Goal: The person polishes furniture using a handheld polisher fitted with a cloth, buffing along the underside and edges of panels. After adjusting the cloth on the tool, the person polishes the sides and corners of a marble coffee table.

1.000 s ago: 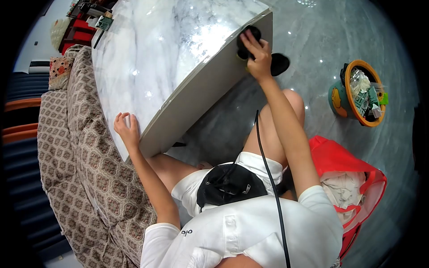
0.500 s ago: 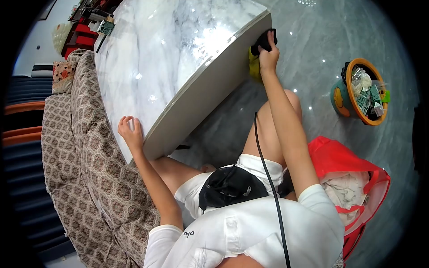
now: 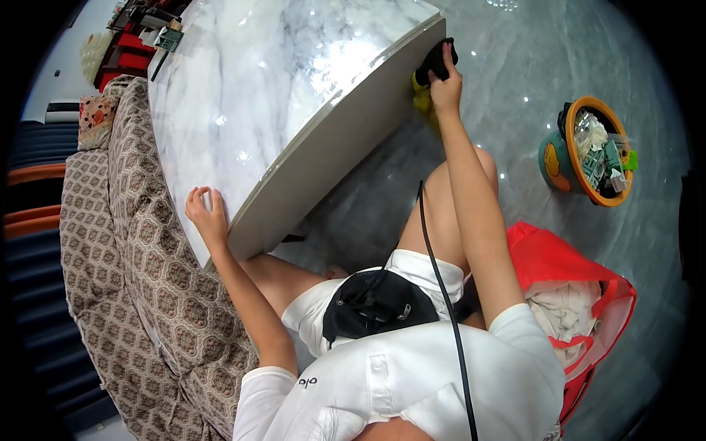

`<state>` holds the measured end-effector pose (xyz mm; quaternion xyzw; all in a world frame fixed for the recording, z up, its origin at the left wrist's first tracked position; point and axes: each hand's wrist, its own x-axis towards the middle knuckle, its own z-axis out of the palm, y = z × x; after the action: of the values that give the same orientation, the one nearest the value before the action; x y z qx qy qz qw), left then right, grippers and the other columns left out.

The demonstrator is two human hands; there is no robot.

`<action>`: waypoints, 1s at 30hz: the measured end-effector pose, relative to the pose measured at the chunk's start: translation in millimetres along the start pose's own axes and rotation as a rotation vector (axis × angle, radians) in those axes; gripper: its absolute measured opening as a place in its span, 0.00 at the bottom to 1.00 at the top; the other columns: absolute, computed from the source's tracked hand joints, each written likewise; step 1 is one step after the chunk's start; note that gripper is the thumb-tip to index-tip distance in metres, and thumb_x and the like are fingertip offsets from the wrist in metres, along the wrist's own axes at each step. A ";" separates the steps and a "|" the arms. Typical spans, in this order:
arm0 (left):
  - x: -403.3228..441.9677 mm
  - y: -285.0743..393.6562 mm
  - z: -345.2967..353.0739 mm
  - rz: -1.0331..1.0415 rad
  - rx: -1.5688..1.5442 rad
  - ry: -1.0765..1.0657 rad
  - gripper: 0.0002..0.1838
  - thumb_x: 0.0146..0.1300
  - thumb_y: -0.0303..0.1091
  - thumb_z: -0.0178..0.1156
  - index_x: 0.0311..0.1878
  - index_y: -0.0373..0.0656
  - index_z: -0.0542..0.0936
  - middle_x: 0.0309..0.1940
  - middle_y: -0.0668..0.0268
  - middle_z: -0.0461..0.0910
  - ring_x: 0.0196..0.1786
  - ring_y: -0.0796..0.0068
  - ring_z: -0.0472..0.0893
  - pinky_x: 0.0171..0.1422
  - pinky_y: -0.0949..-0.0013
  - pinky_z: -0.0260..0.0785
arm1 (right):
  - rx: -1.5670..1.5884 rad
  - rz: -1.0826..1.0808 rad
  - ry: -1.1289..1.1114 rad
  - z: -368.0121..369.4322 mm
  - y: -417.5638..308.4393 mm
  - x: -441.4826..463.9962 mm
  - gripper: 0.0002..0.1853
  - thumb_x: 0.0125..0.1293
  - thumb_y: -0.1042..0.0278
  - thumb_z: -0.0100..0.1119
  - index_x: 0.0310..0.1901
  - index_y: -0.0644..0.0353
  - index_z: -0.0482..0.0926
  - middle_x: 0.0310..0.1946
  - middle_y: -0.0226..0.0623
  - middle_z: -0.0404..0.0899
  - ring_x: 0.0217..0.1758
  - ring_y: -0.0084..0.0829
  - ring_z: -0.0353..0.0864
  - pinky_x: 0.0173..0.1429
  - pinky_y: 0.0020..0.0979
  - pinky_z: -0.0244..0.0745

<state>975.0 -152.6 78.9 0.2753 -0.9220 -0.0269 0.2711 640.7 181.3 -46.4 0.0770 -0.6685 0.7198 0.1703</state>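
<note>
A glossy white marble-patterned table (image 3: 243, 95) fills the upper middle, its grey side panel (image 3: 346, 140) facing me. My right hand (image 3: 446, 87) grips a black and yellow cloth (image 3: 437, 62) at the far right end of that panel. Below the fingers the cloth's yellow part hangs down. On the tabletop near its closest corner rests my left hand (image 3: 208, 215), fingers apart and slightly bent, with nothing in it.
An orange-rimmed bin (image 3: 624, 147) full of litter stands on the grey floor (image 3: 515, 73) at right. Below it is a red bag (image 3: 548, 253) holding pale cloth. A patterned sofa (image 3: 169, 294) borders the table's left. A black cable (image 3: 440, 287) hangs before me.
My right hand and the cloth have shifted slightly up along the panel's end, and the yellow part hangs differently. My left hand stays on the tabletop. The view has shifted a little.
</note>
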 end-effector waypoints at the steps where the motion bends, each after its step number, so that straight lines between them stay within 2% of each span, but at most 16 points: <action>1: -1.0 0.7 -0.8 -0.013 -0.009 0.002 0.13 0.56 0.37 0.56 0.41 0.39 0.74 0.50 0.52 0.68 0.58 0.55 0.61 0.62 0.57 0.52 | 0.037 0.208 -0.008 -2.3 5.5 -2.2 0.36 0.46 0.88 0.50 0.61 0.55 0.63 0.60 0.50 0.62 0.56 0.35 0.70 0.58 0.25 0.62; 2: -0.2 2.4 -0.2 -0.025 -0.020 0.007 0.13 0.56 0.37 0.56 0.41 0.39 0.74 0.51 0.52 0.68 0.58 0.55 0.61 0.62 0.57 0.52 | 0.036 0.207 -0.006 -2.9 10.6 -1.7 0.36 0.46 0.88 0.50 0.61 0.55 0.63 0.60 0.50 0.62 0.56 0.35 0.70 0.58 0.25 0.62; 5: -0.3 -0.4 0.7 -0.014 -0.035 0.002 0.13 0.56 0.37 0.56 0.41 0.39 0.74 0.51 0.52 0.68 0.58 0.55 0.61 0.62 0.57 0.52 | 0.132 0.418 0.005 -4.7 19.8 -3.1 0.37 0.46 0.89 0.51 0.61 0.53 0.62 0.61 0.49 0.60 0.56 0.36 0.71 0.59 0.25 0.62; 7: 1.0 -0.4 0.5 -0.006 -0.022 -0.003 0.13 0.56 0.37 0.56 0.41 0.39 0.74 0.51 0.52 0.68 0.58 0.55 0.61 0.62 0.57 0.52 | -0.039 -0.134 -0.056 -5.5 7.2 -0.5 0.36 0.46 0.89 0.51 0.61 0.55 0.62 0.61 0.47 0.60 0.57 0.37 0.70 0.60 0.25 0.61; 8: 0.7 -0.5 0.2 0.002 -0.008 -0.012 0.13 0.56 0.37 0.56 0.41 0.39 0.74 0.51 0.52 0.68 0.58 0.54 0.61 0.62 0.57 0.52 | -0.037 -0.136 -0.058 -4.1 4.4 0.1 0.36 0.46 0.89 0.51 0.61 0.55 0.62 0.61 0.47 0.60 0.57 0.37 0.70 0.60 0.25 0.61; 10: 0.0 -0.4 -0.2 0.003 0.003 -0.008 0.13 0.56 0.37 0.56 0.41 0.39 0.74 0.51 0.52 0.68 0.58 0.54 0.61 0.62 0.57 0.51 | 0.029 -0.070 -0.076 -3.9 7.5 0.1 0.35 0.51 0.89 0.50 0.62 0.54 0.61 0.64 0.39 0.58 0.66 0.30 0.57 0.64 0.24 0.53; 11: 0.3 0.5 0.1 0.007 0.012 -0.007 0.13 0.56 0.37 0.56 0.41 0.39 0.74 0.51 0.52 0.68 0.58 0.54 0.61 0.62 0.57 0.51 | 0.028 -0.068 -0.072 -4.5 9.3 -1.9 0.35 0.51 0.89 0.50 0.62 0.54 0.61 0.64 0.39 0.58 0.66 0.30 0.57 0.64 0.24 0.53; 13: 0.6 1.5 1.1 0.006 0.007 -0.001 0.13 0.56 0.37 0.55 0.41 0.38 0.74 0.51 0.52 0.68 0.58 0.54 0.62 0.62 0.57 0.51 | 0.044 0.167 -0.043 -4.6 14.8 -4.1 0.35 0.51 0.89 0.51 0.62 0.54 0.61 0.64 0.41 0.58 0.64 0.30 0.60 0.64 0.24 0.54; 17: -0.1 3.9 -0.7 -0.009 -0.001 0.000 0.14 0.56 0.37 0.55 0.42 0.38 0.74 0.51 0.52 0.68 0.58 0.54 0.62 0.62 0.57 0.52 | 0.098 0.201 -0.087 -9.5 11.6 -3.3 0.34 0.50 0.88 0.51 0.62 0.55 0.61 0.61 0.41 0.63 0.59 0.28 0.65 0.62 0.23 0.55; 19: 0.9 2.8 0.2 -0.013 -0.006 0.005 0.14 0.56 0.37 0.55 0.42 0.38 0.74 0.51 0.51 0.68 0.58 0.54 0.62 0.62 0.56 0.52 | -0.137 -0.061 -0.067 -9.4 -4.4 -9.2 0.34 0.46 0.86 0.51 0.59 0.52 0.66 0.56 0.51 0.67 0.53 0.40 0.73 0.56 0.27 0.64; 20: -0.4 1.7 0.6 -0.017 -0.011 0.006 0.14 0.56 0.37 0.55 0.42 0.38 0.74 0.51 0.51 0.68 0.58 0.54 0.62 0.62 0.56 0.52 | -0.138 -0.060 -0.070 -9.0 -3.2 -8.4 0.34 0.46 0.86 0.51 0.59 0.52 0.66 0.56 0.51 0.67 0.53 0.40 0.73 0.56 0.27 0.64; 22: -1.4 -3.7 1.8 -0.006 0.006 0.006 0.14 0.56 0.37 0.56 0.42 0.38 0.73 0.51 0.51 0.68 0.58 0.54 0.62 0.62 0.56 0.52 | -0.161 0.203 -0.068 -10.5 16.0 -4.5 0.35 0.46 0.86 0.52 0.60 0.51 0.65 0.53 0.49 0.70 0.44 0.41 0.76 0.52 0.31 0.67; 25: -0.7 -4.0 2.7 0.008 0.022 0.009 0.14 0.56 0.37 0.56 0.42 0.39 0.74 0.51 0.51 0.68 0.57 0.54 0.62 0.62 0.56 0.52 | -0.058 0.240 -0.041 -7.7 38.2 -5.6 0.35 0.45 0.86 0.53 0.59 0.51 0.66 0.52 0.48 0.71 0.42 0.46 0.76 0.51 0.31 0.68; 26: -0.5 -3.3 2.2 0.006 0.024 0.009 0.14 0.56 0.37 0.56 0.42 0.39 0.74 0.51 0.51 0.68 0.57 0.54 0.62 0.62 0.56 0.52 | -0.057 0.239 -0.041 -8.8 42.9 -4.6 0.35 0.45 0.86 0.53 0.59 0.51 0.66 0.52 0.48 0.71 0.42 0.46 0.76 0.51 0.31 0.68; 28: 0.2 -3.2 1.9 0.006 0.019 0.004 0.14 0.56 0.37 0.56 0.42 0.39 0.74 0.51 0.51 0.68 0.58 0.54 0.62 0.62 0.56 0.51 | -0.067 -0.052 -0.036 -8.8 16.5 -3.3 0.35 0.45 0.85 0.52 0.59 0.52 0.66 0.52 0.47 0.72 0.47 0.44 0.76 0.53 0.27 0.66; 30: 0.4 -1.4 1.0 0.005 0.015 0.001 0.14 0.56 0.37 0.56 0.41 0.39 0.74 0.51 0.51 0.68 0.58 0.54 0.62 0.62 0.56 0.51 | -0.047 -0.066 -0.015 -3.7 13.9 -2.1 0.34 0.44 0.85 0.52 0.59 0.53 0.67 0.51 0.48 0.72 0.47 0.43 0.76 0.53 0.26 0.66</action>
<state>975.0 -154.1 78.0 0.2751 -0.9227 -0.0191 0.2695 638.3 184.0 -60.5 0.1002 -0.6834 0.6975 0.1907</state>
